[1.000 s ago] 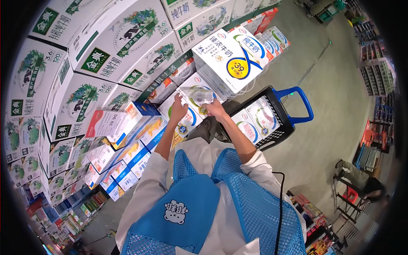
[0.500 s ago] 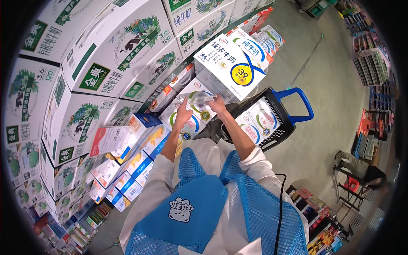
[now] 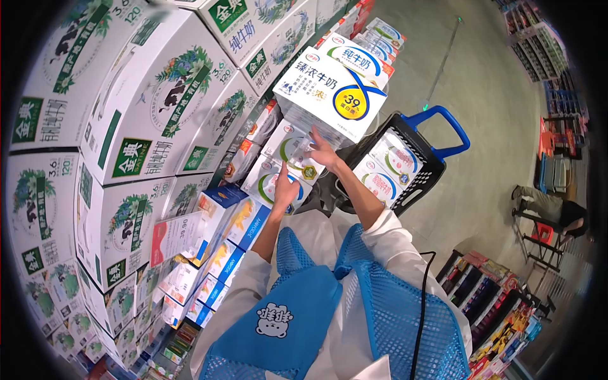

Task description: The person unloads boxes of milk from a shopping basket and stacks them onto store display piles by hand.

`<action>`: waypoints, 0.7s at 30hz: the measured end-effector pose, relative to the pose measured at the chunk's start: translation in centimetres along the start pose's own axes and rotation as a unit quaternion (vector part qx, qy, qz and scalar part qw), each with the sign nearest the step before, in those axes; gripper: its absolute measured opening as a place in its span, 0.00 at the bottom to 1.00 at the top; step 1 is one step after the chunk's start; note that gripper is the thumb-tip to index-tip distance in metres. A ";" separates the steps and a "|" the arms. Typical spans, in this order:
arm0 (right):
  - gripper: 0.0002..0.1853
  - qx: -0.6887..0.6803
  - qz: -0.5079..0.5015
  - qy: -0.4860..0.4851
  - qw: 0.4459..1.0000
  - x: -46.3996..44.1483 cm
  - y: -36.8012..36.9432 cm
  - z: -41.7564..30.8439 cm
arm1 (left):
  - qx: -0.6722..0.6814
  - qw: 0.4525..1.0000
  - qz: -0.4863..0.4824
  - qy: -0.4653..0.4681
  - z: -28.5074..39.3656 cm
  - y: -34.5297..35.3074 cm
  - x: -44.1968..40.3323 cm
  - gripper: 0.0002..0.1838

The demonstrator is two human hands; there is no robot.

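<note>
Right hand: index and thumb spread wide, no pinch visible, at the milk pack, centre frame; contact unclear; forearm angles in from lower right. Left hand: index extended, other fingers' grip can't be told; over the same pack's lower left side, forearm rising from below; basket right of both hands, white box above them.
</note>
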State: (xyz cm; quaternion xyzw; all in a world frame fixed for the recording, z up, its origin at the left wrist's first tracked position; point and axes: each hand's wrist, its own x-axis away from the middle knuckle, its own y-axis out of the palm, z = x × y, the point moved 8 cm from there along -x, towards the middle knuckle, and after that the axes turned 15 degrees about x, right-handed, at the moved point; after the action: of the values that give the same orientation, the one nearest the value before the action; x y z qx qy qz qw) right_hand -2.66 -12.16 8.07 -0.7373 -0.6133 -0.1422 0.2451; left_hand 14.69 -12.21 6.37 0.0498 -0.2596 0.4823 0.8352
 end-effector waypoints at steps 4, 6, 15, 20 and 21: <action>0.55 0.009 0.007 -0.018 1.000 0.1 0.8 1.7 | -0.001 1.000 0.001 0.016 -1.0 0.0 -0.3 0.43; 0.54 0.046 -0.001 -0.031 0.998 0.6 0.8 2.7 | 0.016 1.000 -0.009 -0.008 -1.0 0.0 -0.2 0.43; 0.38 -0.159 -0.014 0.104 0.982 9.4 -1.2 9.0 | -0.027 0.999 0.001 -0.034 -4.3 -0.7 -0.2 0.35; 0.34 -0.286 0.059 0.139 0.946 14.9 -4.0 13.9 | -0.002 0.996 -0.082 -0.041 -6.2 0.8 1.1 0.26; 0.33 -0.282 0.083 0.155 0.943 16.0 -4.8 14.5 | -0.008 0.993 -0.109 -0.045 -6.3 1.5 1.5 0.23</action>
State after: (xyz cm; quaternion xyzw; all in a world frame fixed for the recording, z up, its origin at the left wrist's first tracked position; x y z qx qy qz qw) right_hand -5.36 9.59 4.92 -0.7935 -0.4387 -0.4011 0.1305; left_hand 16.45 -8.14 1.36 0.0932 -0.2936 0.3834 0.8707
